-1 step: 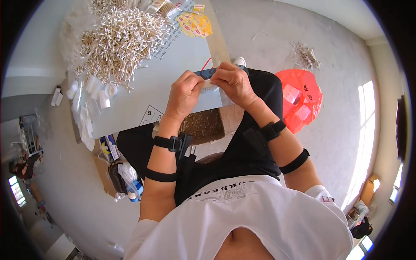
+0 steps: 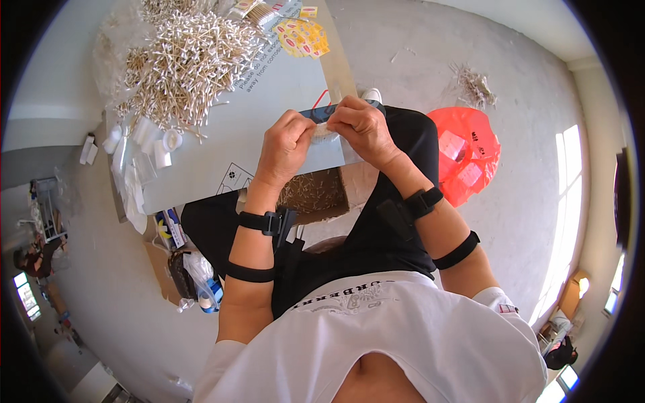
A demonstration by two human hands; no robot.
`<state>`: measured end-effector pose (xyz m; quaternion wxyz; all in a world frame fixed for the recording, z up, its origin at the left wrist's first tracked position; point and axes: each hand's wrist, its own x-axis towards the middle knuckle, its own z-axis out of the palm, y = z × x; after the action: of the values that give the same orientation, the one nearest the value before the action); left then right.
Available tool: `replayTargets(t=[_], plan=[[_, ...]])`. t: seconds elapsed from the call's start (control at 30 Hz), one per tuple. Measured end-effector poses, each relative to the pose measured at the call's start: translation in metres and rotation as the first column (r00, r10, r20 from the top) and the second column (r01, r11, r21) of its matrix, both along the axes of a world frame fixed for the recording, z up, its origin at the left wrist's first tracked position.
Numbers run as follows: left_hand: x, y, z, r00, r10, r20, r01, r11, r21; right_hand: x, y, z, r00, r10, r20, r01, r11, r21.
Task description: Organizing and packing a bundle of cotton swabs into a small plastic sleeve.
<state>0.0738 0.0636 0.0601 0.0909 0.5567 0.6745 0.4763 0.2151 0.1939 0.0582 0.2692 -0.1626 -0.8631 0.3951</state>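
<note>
Watching over the link, I am seeing almost nothing changing from the frame just before: both hands are keeping the same pose above the near edge of the smooth grey-blue surface [image 2: 181, 183]. The left hand [image 2: 287, 144] is pinching one end of a small whitish, partly see-through item [image 2: 324, 131], its thumb and forefinger pressing together and its other fingers curling in. The right hand [image 2: 361, 126] is pinching the other end just as tightly, so the item is hanging between the two. I am reading this as the fine fingertip work holding at one stage, with neither end being let go. What exactly the item is, I am not making out.

Farther off on the surface, a big loose heap of white-tipped wooden cotton swabs [image 2: 191, 70] is lying beside a scatter of yellow-and-white paper pieces [image 2: 304, 39]. Below the forearms, a brown cardboard box [image 2: 338, 205] is holding more thin sticks, and neither hand is touching it.
</note>
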Motion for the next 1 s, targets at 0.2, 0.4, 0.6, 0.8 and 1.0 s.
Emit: replayTargets(t=[0.2,0.4,0.6,0.8,1.0], plan=[[0.0,-0.005,-0.001,0.995,0.046,-0.088,-0.043,0.998,0.036,0.001,-0.001,0.0,0.999,-0.032,-0.007,0.032,0.998,-0.05],[0.001,-0.001,-0.004,0.956,0.081,-0.283,-0.081,0.997,0.013,-0.003,-0.002,-0.003,0.999,-0.024,-0.034,0.025,0.999,0.028],[0.006,0.005,0.007,0.95,0.045,-0.309,-0.047,0.999,0.002,-0.003,0.001,-0.002,0.998,0.002,-0.06,0.008,0.986,0.164],[0.005,0.006,-0.001,0.934,-0.006,-0.357,-0.035,0.994,-0.108,-0.015,-0.003,0.005,0.998,0.031,-0.058,-0.011,0.949,0.316],[0.002,0.002,-0.006,0.955,0.038,-0.296,-0.068,0.993,-0.092,-0.019,0.009,0.002,0.993,0.103,-0.065,-0.074,0.936,0.343]])
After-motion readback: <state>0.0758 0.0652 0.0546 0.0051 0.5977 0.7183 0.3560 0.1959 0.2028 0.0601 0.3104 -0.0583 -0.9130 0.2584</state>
